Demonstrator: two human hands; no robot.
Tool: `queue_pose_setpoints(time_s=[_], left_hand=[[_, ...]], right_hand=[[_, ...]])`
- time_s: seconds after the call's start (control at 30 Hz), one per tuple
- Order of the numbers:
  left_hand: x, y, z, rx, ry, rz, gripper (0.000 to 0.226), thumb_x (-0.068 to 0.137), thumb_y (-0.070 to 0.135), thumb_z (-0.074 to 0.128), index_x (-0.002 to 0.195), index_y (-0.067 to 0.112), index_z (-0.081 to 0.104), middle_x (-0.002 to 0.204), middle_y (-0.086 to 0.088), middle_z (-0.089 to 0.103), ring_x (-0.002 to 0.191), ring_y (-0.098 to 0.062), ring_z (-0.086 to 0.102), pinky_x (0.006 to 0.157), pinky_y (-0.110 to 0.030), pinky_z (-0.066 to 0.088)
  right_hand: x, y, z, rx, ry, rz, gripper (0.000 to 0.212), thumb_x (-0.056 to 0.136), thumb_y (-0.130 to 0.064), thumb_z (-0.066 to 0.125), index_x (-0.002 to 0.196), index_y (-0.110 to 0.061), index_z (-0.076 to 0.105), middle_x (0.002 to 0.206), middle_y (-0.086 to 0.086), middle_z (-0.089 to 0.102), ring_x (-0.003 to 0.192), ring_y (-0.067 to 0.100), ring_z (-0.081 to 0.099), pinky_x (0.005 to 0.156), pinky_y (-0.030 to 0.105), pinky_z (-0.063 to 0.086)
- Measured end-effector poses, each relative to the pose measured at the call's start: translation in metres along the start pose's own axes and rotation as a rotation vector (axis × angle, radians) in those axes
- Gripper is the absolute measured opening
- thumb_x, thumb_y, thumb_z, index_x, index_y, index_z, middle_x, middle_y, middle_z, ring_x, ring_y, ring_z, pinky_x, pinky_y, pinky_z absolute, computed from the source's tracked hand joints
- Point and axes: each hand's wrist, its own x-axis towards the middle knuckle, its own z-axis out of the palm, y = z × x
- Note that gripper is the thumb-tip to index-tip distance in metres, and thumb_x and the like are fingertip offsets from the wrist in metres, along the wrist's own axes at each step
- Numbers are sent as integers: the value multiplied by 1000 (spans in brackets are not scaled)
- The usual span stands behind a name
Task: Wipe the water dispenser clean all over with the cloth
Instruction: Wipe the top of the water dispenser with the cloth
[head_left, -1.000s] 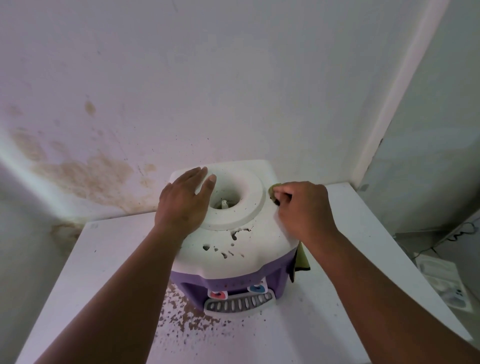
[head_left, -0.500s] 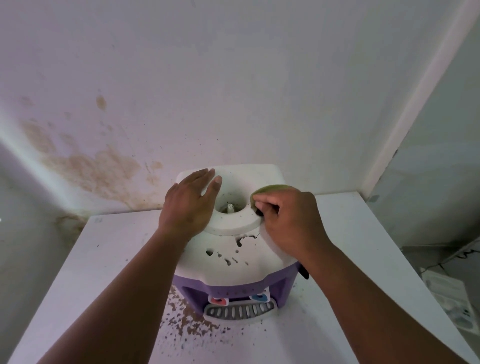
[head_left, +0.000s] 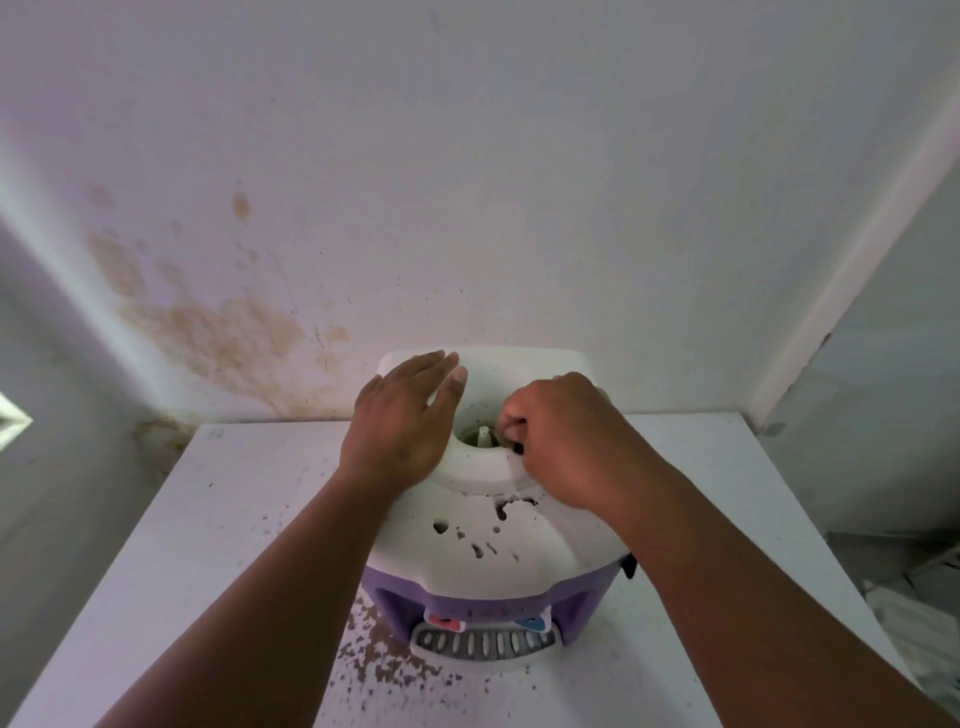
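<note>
A small water dispenser (head_left: 493, 551) with a white top and purple body stands on a white table (head_left: 218, 545), against the wall. Dark spots of dirt mark its top near the front. My left hand (head_left: 400, 415) lies flat and open on the raised ring at the left. My right hand (head_left: 561, 441) is curled at the ring's central hole, fingers dipping into it. The green cloth is almost wholly hidden under that hand; only a dark scrap shows at my fingers.
Brown specks of dirt (head_left: 384, 654) lie scattered on the table in front of the dispenser's grey drip tray (head_left: 483, 642). The wall behind carries brown stains (head_left: 218, 332). The table ends at the right (head_left: 810, 519), with clutter on the floor beyond.
My right hand has moved with the cloth from the dispenser's right edge, over the ring, to the central hole. The cloth has gone out of sight under it. My left hand stayed put.
</note>
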Motion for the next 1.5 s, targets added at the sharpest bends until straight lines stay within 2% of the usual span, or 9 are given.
queue_pose_setpoints(time_s=[0.13, 0.33, 0.67, 0.73, 0.8, 0.87, 1.13, 1.33, 1.5], left_hand=[[1, 0, 0, -59, 27, -14, 47, 111, 47, 29, 148, 33, 55, 155, 13, 51, 144, -9, 41, 122, -46, 31], [2, -1, -2, -116, 33, -40, 42, 112, 41, 33, 144, 34, 60, 152, 16, 53, 141, -10, 45, 121, -44, 32], [1, 1, 0, -100, 42, -43, 43, 111, 42, 31, 144, 35, 59, 151, 16, 54, 141, -10, 45, 121, -45, 33], [1, 0, 0, -98, 39, -46, 44, 111, 42, 31, 145, 35, 58, 152, 16, 53, 142, -9, 43, 122, -45, 32], [0, 1, -1, -100, 38, -53, 44, 111, 42, 31, 146, 35, 57, 152, 16, 53, 143, -8, 43, 122, -45, 30], [-1, 2, -1, -97, 36, -56, 44, 111, 43, 30, 146, 36, 57, 153, 17, 52, 142, -8, 43, 122, -44, 30], [-1, 2, -1, -95, 34, -54, 45, 111, 44, 29, 147, 35, 56, 154, 15, 52, 144, -9, 42, 123, -47, 30], [-2, 1, 1, -81, 34, -45, 47, 111, 47, 29, 147, 35, 55, 154, 15, 51, 145, -10, 42, 123, -48, 29], [-2, -1, 1, -85, 35, -51, 46, 111, 46, 29, 147, 36, 55, 154, 16, 51, 145, -11, 41, 123, -47, 29]], right_hand=[[-4, 13, 2, 67, 62, 1, 30, 90, -4, 64, 90, -31, 79, 81, -15, 72, 80, 4, 63, 75, 28, 56], [30, 26, -1, 28, 127, -24, 27, 82, 6, 59, 83, -14, 76, 78, 3, 72, 88, 23, 57, 75, 41, 52], [4, 25, 9, 40, 201, 18, 26, 86, 3, 54, 84, -14, 73, 86, 4, 74, 83, 21, 57, 75, 39, 53], [-18, 23, 16, 98, 286, -8, 25, 89, 2, 58, 86, -15, 77, 85, 0, 75, 79, 15, 60, 72, 27, 53], [-42, 21, 20, 155, 355, -1, 26, 91, -3, 66, 98, -23, 81, 90, -8, 76, 78, 3, 58, 72, 4, 41], [-58, 25, 24, 173, 401, 34, 25, 90, -6, 72, 104, -24, 80, 91, -7, 76, 75, -2, 53, 69, -3, 33], [-85, 37, 30, 203, 370, 144, 23, 91, -9, 71, 101, -28, 81, 80, 2, 66, 69, 13, 61, 64, 10, 42], [-73, 37, 28, 322, 474, 226, 21, 92, -12, 72, 106, -26, 80, 94, -3, 77, 78, -1, 60, 77, -7, 36], [-60, 17, 38, 445, 563, 282, 18, 93, -14, 73, 107, -23, 80, 100, -6, 78, 80, -9, 58, 78, -9, 34]])
